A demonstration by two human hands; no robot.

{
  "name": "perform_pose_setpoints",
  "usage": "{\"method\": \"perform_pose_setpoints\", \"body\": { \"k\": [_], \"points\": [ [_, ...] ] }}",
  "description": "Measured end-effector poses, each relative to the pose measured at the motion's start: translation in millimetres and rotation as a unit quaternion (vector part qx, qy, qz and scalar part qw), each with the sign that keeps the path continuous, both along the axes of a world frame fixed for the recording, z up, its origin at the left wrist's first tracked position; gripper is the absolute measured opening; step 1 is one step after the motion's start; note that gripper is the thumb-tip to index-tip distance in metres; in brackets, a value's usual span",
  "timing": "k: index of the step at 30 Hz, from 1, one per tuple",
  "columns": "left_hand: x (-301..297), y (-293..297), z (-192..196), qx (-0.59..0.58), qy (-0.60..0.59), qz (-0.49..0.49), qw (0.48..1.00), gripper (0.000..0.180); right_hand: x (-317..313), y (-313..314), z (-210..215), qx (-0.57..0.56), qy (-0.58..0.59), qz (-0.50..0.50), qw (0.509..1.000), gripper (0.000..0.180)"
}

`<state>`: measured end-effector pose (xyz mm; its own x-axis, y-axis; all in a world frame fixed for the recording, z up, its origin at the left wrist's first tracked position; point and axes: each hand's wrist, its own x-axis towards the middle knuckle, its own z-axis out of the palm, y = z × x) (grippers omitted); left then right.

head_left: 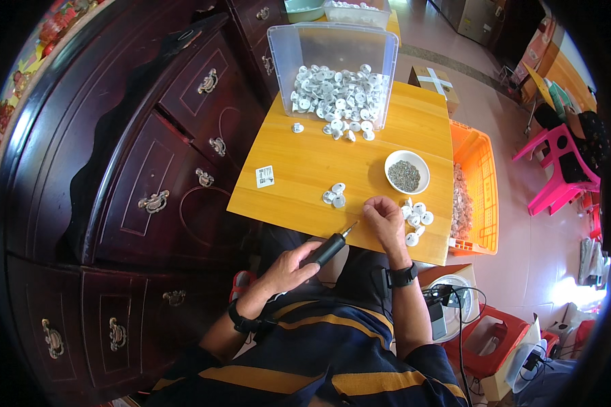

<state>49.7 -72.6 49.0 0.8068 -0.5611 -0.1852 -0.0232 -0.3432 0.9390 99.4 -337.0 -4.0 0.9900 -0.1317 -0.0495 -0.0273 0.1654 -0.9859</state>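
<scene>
A black pen-shaped electric screwdriver (328,249) is gripped in my left hand (288,270), its bit angled up and right over the table's front edge. My right hand (387,224) has its thumb and fingers pinched together close to the bit tip; whatever sits between them is hidden. Left of that hand lies a small cluster of round white plastic pieces (335,195). Several similar white pieces (415,218) lie just right of it. Beyond them stands a white bowl (424,184) holding many small metal screws (405,176).
On the yellow wooden table (299,190), a clear plastic bin (332,47) lies tipped toward me, white pieces spilling out. A white printed label (265,177) lies at left. Dark wooden drawers (163,176) border the left side; an orange crate (485,197) stands at right.
</scene>
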Motion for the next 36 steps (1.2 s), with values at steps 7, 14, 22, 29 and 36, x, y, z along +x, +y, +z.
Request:
{"method": "perform_pose_setpoints", "body": {
  "k": [7, 14, 22, 29, 36],
  "points": [
    [-1.3, 1.6, 0.6, 0.014, 0.025, 0.001, 1.000, 0.049, -1.4, -5.4, 5.2, -0.031, -0.009, -0.028, 0.999, 0.006],
    [-1.3, 0.7, 1.5, 0.003, 0.015, -0.004, 1.000, 0.050, -1.8, 2.7, 12.8, 0.007, 0.001, -0.004, 1.000, 0.004],
    [-1.7, 1.9, 2.5, -0.001, 0.005, 0.002, 1.000, 0.049, -1.0, 9.3, 23.3, 0.072, 0.014, 0.043, 0.996, 0.004],
    [-1.2, 0.7, 5.3, -0.001, 0.001, -0.003, 1.000, 0.048, -0.5, 7.7, 18.5, 0.100, 0.016, 0.075, 0.992, 0.003],
    [-1.5, 1.1, 6.5, -0.004, 0.003, -0.001, 1.000, 0.050, 2.2, 12.1, 24.8, 0.145, 0.032, 0.063, 0.987, 0.005]
  ]
}}
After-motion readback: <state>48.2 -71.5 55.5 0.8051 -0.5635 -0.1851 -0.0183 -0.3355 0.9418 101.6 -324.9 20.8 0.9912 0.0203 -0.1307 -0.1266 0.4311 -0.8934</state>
